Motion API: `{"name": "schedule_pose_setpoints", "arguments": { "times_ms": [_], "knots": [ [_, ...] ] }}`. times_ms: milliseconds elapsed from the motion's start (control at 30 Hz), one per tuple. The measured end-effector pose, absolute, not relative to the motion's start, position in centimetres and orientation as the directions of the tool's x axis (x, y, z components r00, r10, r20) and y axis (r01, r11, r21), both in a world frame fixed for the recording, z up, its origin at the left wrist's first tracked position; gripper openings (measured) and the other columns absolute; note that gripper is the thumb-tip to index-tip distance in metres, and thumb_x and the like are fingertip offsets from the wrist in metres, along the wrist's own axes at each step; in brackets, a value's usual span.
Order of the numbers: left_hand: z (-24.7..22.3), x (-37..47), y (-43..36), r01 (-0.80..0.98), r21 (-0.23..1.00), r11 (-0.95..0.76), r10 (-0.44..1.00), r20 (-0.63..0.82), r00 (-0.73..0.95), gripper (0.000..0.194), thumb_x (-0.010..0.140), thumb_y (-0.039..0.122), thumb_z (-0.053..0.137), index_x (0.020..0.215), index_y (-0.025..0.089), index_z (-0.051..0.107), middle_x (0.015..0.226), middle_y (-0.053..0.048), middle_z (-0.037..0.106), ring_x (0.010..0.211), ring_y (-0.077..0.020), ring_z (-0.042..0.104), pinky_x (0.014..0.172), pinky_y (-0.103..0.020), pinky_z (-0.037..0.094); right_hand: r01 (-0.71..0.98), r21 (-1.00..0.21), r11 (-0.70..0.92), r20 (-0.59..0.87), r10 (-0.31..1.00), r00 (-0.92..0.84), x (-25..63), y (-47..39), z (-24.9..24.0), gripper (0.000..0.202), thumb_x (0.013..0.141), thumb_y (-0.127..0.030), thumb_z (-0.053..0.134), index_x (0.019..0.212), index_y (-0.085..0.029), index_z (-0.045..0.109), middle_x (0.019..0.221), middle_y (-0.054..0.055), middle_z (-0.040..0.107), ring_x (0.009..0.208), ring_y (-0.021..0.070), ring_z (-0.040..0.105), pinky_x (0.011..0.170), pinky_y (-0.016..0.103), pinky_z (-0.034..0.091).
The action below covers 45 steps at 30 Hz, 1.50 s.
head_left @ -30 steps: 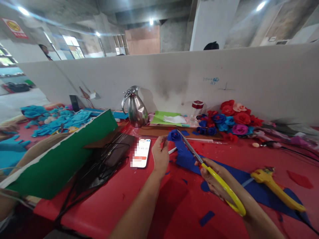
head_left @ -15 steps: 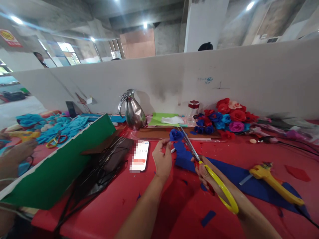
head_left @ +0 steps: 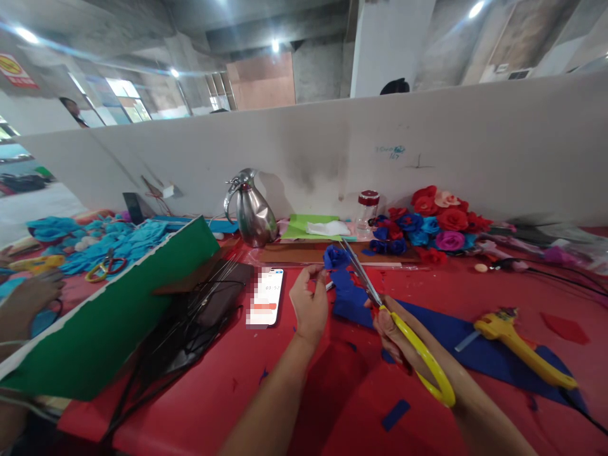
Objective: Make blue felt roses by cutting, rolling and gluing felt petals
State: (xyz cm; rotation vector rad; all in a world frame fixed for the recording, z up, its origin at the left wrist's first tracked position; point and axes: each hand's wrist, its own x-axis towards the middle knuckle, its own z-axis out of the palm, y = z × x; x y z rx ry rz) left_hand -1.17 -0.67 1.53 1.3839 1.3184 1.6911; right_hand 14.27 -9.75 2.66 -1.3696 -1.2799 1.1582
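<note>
Right hand [head_left: 395,339] holds scissors [head_left: 368,284], edges beside blue flower [head_left: 335,256], over open tabletop [head_left: 349,405].

Over the table [head_left: 337,392], my left hand [head_left: 311,304] is just right of the phone [head_left: 268,305], with a flower [head_left: 335,256] at my fingertips. To its right, my right hand [head_left: 389,332] has the scissors [head_left: 365,278], their tips beside the flower. A long sheet [head_left: 444,326] runs behind my right hand, and the glue gun [head_left: 527,351] lies on its right part. A panel [head_left: 137,316] stands on my left. Behind the phone is the jug [head_left: 254,218]; farther right come the jar [head_left: 368,215], then the bunch of flowers [head_left: 451,220], all before the partition [head_left: 294,152].
</note>
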Motion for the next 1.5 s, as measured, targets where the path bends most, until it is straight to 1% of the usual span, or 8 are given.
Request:
{"name": "schedule_pose_setpoints", "arguments": {
  "times_ms": [367, 700, 833, 967, 1100, 1333, 1433, 1500],
  "knots": [
    [1.7, -1.2, -0.8, 0.13, 0.932, -0.339, 0.882, 0.363, -0.299, 0.013, 0.082, 0.03, 0.06, 0.08, 0.019, 0.066, 0.079, -0.004, 0.072, 0.077, -0.0177, 0.065, 0.076, -0.029, 0.05, 0.092, -0.977, -0.195, -0.188, 0.979, 0.077, 13.4, -9.5, 3.9, 0.069, 0.065, -0.083, 0.056, 0.097, -0.021, 0.052, 0.052, -0.01, 0.038, 0.035, 0.0049, 0.027, 0.032, 0.019, 0.023],
    [0.6, -1.0, -0.2, 0.006, 0.955, -0.295, 0.911, 0.284, -0.3, 0.012, 0.079, 0.031, 0.064, 0.082, 0.019, 0.067, 0.084, -0.005, 0.072, 0.081, -0.018, 0.065, 0.077, -0.03, 0.05, -0.064, -0.984, -0.166, -0.174, 0.971, 0.165, 13.1, -9.2, 4.2, 0.07, 0.063, -0.081, 0.061, 0.098, -0.021, 0.052, 0.052, -0.01, 0.041, 0.034, 0.0044, 0.028, 0.03, 0.018, 0.026],
    [0.3, -0.2, -0.4, -0.201, 0.949, -0.242, 0.952, 0.192, -0.239, 0.017, 0.078, 0.034, 0.067, 0.083, 0.018, 0.066, 0.082, -0.005, 0.073, 0.08, -0.0172, 0.068, 0.08, -0.03, 0.051, -0.08, -0.979, -0.186, -0.199, 0.96, 0.198, 13.0, -9.2, 4.3, 0.072, 0.059, -0.082, 0.063, 0.095, -0.022, 0.052, 0.05, -0.011, 0.039, 0.033, 0.0054, 0.027, 0.027, 0.019, 0.025],
    [0.0, 0.8, -0.5, -0.485, 0.867, -0.118, 0.986, 0.043, -0.163, 0.027, 0.07, 0.037, 0.076, 0.082, 0.016, 0.064, 0.083, -0.006, 0.074, 0.082, -0.018, 0.071, 0.085, -0.033, 0.051, -0.108, -0.974, -0.199, -0.218, 0.954, 0.206, 13.0, -9.4, 4.7, 0.058, 0.065, -0.072, 0.067, 0.091, -0.022, 0.054, 0.051, -0.009, 0.043, 0.035, 0.0057, 0.032, 0.03, 0.018, 0.028],
    [-0.2, 1.0, -0.4, -0.584, 0.812, 0.002, 0.992, -0.077, -0.104, 0.033, 0.063, 0.036, 0.082, 0.08, 0.015, 0.061, 0.08, -0.006, 0.074, 0.077, -0.0175, 0.072, 0.082, -0.032, 0.051, -0.096, -0.974, -0.204, -0.219, 0.958, 0.185, 13.0, -9.3, 4.5, 0.061, 0.063, -0.076, 0.066, 0.088, -0.021, 0.055, 0.052, -0.009, 0.043, 0.037, 0.0049, 0.032, 0.032, 0.017, 0.029],
    [-0.4, 0.9, -0.4, -0.517, 0.856, -0.001, 0.993, -0.058, -0.098, 0.032, 0.065, 0.037, 0.079, 0.082, 0.016, 0.062, 0.083, -0.005, 0.073, 0.08, -0.0158, 0.07, 0.079, -0.028, 0.049, 0.051, -0.985, -0.164, -0.151, 0.969, 0.196, 13.8, -8.7, 2.7, 0.06, 0.071, -0.078, 0.055, 0.093, -0.022, 0.055, 0.056, -0.008, 0.044, 0.039, 0.0073, 0.036, 0.036, 0.021, 0.031],
    [-0.4, 0.9, -0.5, -0.44, 0.897, -0.048, 0.995, 0.003, -0.103, 0.026, 0.067, 0.034, 0.076, 0.08, 0.017, 0.061, 0.079, -0.002, 0.07, 0.076, -0.0126, 0.066, 0.076, -0.025, 0.048, 0.354, -0.933, -0.064, 0.008, 0.98, 0.198, 14.8, -7.9, 1.8, 0.048, 0.079, -0.063, 0.057, 0.105, -0.022, 0.058, 0.069, -0.001, 0.061, 0.053, 0.0142, 0.054, 0.05, 0.026, 0.043],
    [-0.5, 0.9, -0.6, -0.403, 0.912, -0.077, 0.995, 0.043, -0.093, 0.022, 0.069, 0.031, 0.073, 0.08, 0.017, 0.061, 0.075, 0.001, 0.067, 0.07, -0.0111, 0.062, 0.072, -0.024, 0.047, 0.651, -0.752, -0.104, 0.063, 0.972, 0.228, 15.6, -7.0, 1.6, 0.042, 0.084, -0.047, 0.056, 0.118, -0.021, 0.058, 0.086, 0.007, 0.069, 0.072, 0.0217, 0.065, 0.064, 0.031, 0.047]
  ]
}}
